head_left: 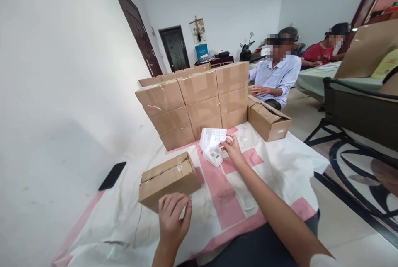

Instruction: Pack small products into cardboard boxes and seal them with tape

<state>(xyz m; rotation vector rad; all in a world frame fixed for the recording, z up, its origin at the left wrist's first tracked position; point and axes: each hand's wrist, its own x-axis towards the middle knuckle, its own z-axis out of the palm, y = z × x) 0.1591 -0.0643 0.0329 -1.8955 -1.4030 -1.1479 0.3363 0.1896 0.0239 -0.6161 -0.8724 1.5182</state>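
Left hand (pixel 172 217) rests half-curled fingers on the near cardboard box (pixel 168 180); farther right, right hand (pixel 231 149) fingers pinch the open white carton (pixel 212 144).

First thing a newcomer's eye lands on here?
The wall of taped cardboard boxes stacked mid-frame on the pink-and-white cloth. In front, the right hand touches a white packet; the left hand sits by a single sealed box nearest the camera.

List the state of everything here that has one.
white case, lid open.
near box, taped shut.
side box, flaps open.
stacked boxes, taped shut.
phone, screen dark, lying flat.
right hand, pinching the white case's lid.
left hand, fingers curled against near box.
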